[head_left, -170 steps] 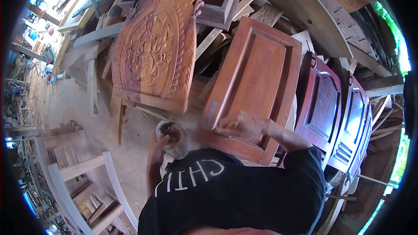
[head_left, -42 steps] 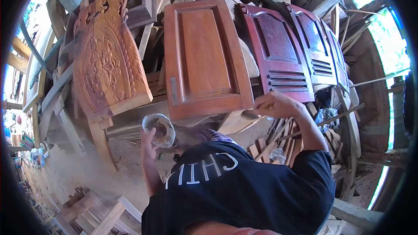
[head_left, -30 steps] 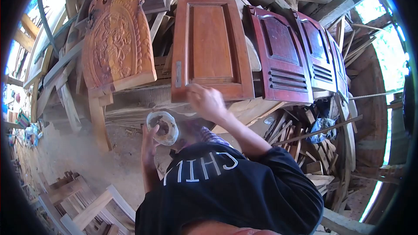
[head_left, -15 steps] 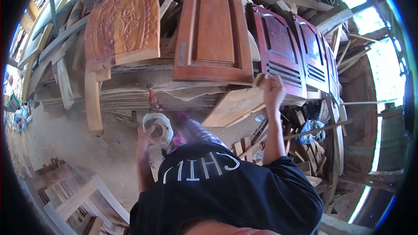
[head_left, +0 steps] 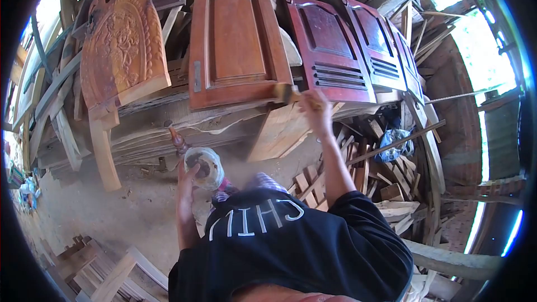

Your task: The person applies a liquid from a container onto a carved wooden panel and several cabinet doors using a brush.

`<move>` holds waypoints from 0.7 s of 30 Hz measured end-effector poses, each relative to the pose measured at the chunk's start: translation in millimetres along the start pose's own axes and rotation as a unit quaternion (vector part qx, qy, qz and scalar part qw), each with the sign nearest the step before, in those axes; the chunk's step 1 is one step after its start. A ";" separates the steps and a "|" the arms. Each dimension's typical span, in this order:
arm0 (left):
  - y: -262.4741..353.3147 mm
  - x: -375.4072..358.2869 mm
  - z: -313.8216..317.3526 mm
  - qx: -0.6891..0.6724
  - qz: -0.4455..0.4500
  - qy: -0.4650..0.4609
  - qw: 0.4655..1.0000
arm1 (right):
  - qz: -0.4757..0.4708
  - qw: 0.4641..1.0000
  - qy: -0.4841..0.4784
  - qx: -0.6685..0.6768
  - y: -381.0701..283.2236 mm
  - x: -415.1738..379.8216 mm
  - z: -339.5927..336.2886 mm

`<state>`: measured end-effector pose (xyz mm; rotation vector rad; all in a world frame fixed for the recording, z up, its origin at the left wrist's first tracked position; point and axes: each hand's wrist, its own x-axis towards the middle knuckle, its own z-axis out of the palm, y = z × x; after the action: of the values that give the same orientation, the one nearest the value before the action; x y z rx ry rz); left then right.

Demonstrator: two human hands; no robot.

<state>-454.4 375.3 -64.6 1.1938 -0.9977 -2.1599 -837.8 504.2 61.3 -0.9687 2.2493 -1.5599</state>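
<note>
In my left hand (head_left: 187, 182) is a whitish round tub (head_left: 211, 182) with dark residue inside, my thumb hooked over its rim. My right hand (head_left: 315, 111) is closed around the handle of a paintbrush (head_left: 283, 93). The bristles, a little blurred, lie over the lower right corner of a reddish-brown panelled cabinet door (head_left: 241, 42). This door leans tilted on a stack of boards. Close to its right stands a dark red louvred door (head_left: 330, 45).
A carved wooden panel (head_left: 126, 45) leans at the left. More dark red doors (head_left: 376, 36) line up at the right. Offcuts (head_left: 394, 190) and a blue-white plastic bag (head_left: 396, 145) lie low on the right. Wooden frames (head_left: 120, 274) lean at lower left.
The brush has gone leftward from the door's lower right corner onto its bottom rail. The whole view has swung, so the doors appear further left. The tub stays in my left hand.
</note>
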 end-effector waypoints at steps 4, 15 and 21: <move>-16.4 3.4 9.6 0.061 -0.043 0.022 0.997 | -0.003 0.992 0.123 -0.038 78.1 35.9 -112.1; -52.5 -8.5 130.5 0.081 -0.035 0.005 0.996 | -0.102 0.913 0.169 -0.358 179.6 61.2 -212.2; -54.7 -32.3 206.9 0.106 -0.032 -0.025 0.994 | -0.204 0.974 -0.033 -0.089 94.8 10.4 -85.9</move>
<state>-619.0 507.5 -17.2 1.2879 -1.2515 -2.1864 -927.9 581.4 12.4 -1.5924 2.2752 -1.4583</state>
